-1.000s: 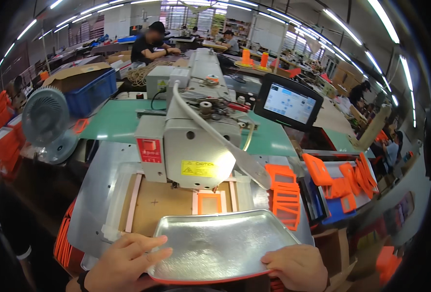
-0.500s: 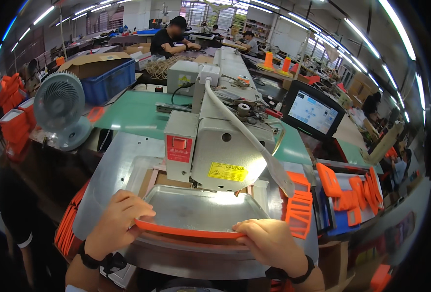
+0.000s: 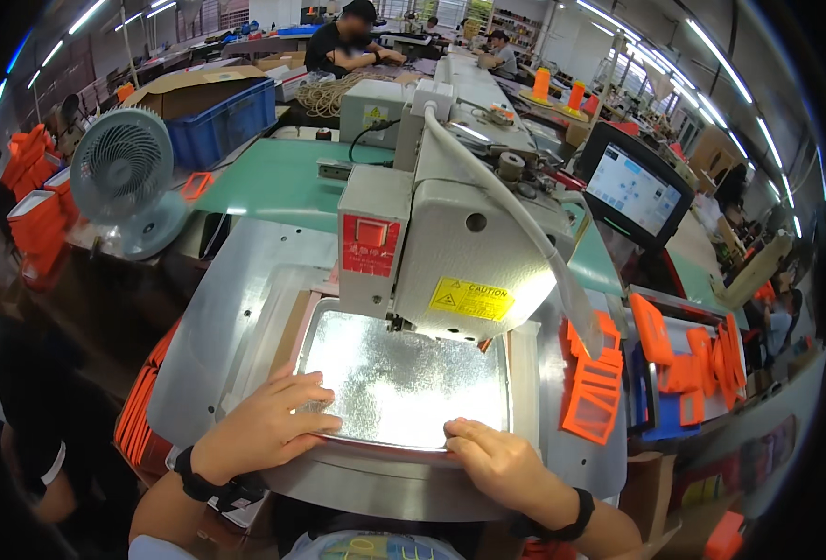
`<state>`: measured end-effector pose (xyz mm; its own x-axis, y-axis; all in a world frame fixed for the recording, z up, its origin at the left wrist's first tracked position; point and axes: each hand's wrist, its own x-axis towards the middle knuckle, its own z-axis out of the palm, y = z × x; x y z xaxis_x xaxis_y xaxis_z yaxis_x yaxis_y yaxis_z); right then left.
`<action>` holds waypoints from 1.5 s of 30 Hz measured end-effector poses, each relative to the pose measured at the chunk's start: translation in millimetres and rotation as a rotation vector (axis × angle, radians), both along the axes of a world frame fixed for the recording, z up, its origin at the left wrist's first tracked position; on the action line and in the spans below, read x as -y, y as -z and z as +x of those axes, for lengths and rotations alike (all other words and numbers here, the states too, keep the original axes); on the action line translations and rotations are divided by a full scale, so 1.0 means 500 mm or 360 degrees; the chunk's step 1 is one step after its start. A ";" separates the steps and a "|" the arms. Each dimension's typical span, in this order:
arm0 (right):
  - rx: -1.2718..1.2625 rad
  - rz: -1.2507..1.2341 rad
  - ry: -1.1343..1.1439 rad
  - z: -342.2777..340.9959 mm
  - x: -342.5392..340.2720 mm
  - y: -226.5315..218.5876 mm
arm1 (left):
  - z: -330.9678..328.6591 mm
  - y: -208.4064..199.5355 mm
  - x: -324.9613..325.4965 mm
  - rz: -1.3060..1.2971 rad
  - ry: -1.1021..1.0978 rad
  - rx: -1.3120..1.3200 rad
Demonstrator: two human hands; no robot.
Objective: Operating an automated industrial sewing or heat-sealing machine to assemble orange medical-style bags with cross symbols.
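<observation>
Lights (image 3: 729, 63) glow high behind the sewing machine (image 3: 422, 238). Under its front lies 1 shiny tray (image 3: 404, 373). It looks light, stiff and slippery, so hold its rim (image 3: 394, 447). Left hand (image 3: 268, 420) lies spread on it; right hand (image 3: 502, 457) curls at the rim, grip unclear.

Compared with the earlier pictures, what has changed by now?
The tray moved forward and down; it now lies flatter, its far part under the machine head. The left hand and right hand moved forward with it, both keeping contact near its close edge. The machine and orange frames stayed put.
</observation>
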<state>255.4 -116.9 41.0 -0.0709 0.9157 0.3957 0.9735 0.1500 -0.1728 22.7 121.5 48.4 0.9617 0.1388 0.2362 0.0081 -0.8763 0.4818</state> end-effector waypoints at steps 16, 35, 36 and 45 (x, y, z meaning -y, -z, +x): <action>-0.0281 -0.0388 0.0252 0.132 0.033 -0.056 | 0.009 0.000 0.004 0.0003 -0.0047 -0.0047; 0.0116 -0.0635 0.0309 0.150 -0.005 -0.068 | 0.227 -0.009 -0.043 0.0676 0.0476 0.0024; 0.0114 -0.0638 0.0307 0.150 -0.007 -0.068 | 0.237 -0.001 -0.053 0.0599 0.0492 -0.0096; 0.0110 -0.0617 0.0299 0.157 -0.008 -0.059 | 0.288 -0.041 -0.053 0.0329 0.0579 -0.0720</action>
